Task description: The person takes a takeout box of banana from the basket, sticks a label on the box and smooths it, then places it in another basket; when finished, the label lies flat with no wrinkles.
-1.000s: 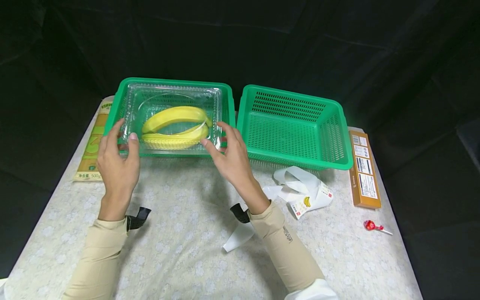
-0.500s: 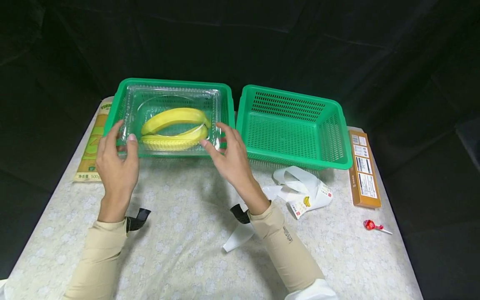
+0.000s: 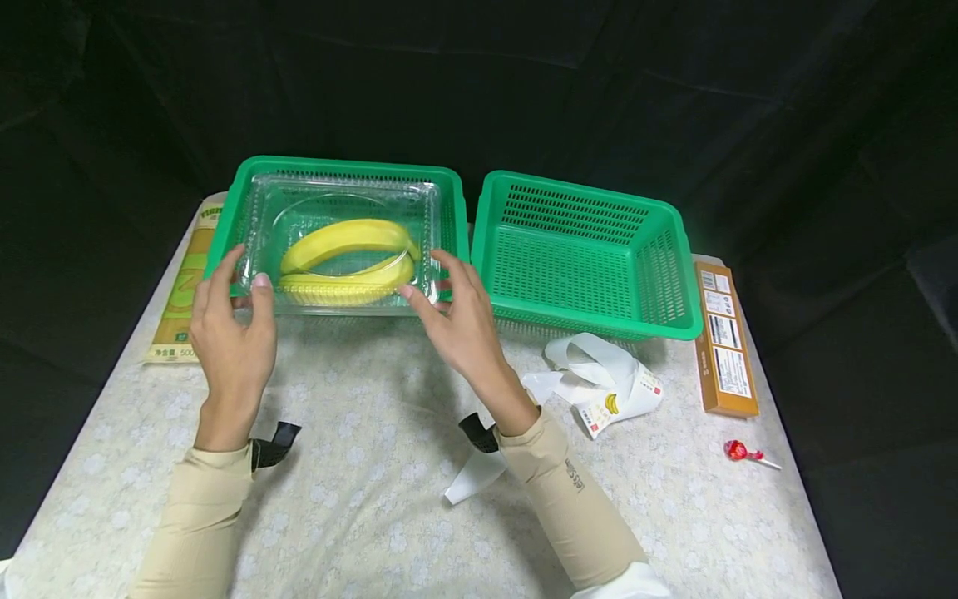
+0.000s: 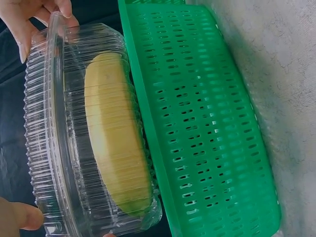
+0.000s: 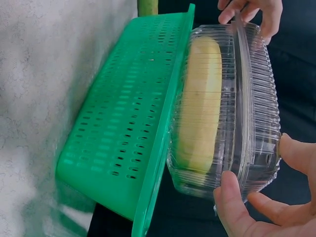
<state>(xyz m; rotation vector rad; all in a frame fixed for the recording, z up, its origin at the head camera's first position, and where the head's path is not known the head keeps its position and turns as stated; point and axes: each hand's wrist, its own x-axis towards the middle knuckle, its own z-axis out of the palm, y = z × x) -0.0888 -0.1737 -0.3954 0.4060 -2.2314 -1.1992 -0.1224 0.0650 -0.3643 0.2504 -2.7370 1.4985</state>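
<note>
A clear lidded plastic box (image 3: pixel 340 187) with two bananas (image 3: pixel 348 237) inside is held level over the left green basket (image 3: pixel 243 187). My left hand (image 3: pixel 235 333) grips its left end, thumb at the front edge. At the right end my right hand (image 3: pixel 464 324) grips it between thumb and fingers. Both wrist views show the box (image 4: pixel 54 123) (image 5: pixel 244 113) at the height of the basket rim, its lid down. The fingers under the box are partly hidden.
A second green basket (image 3: pixel 569 258) stands to the right. Beyond it lies an orange-brown carton (image 3: pixel 726 341), with a red lollipop (image 3: pixel 737 450) nearer. Crumpled white packaging (image 3: pixel 629 391) lies before the right basket, and a yellow-green packet (image 3: pixel 180 308) left of the left one.
The box has come slightly nearer the person, down in the head view, with both hands still gripping it. The baskets have stayed in place.
</note>
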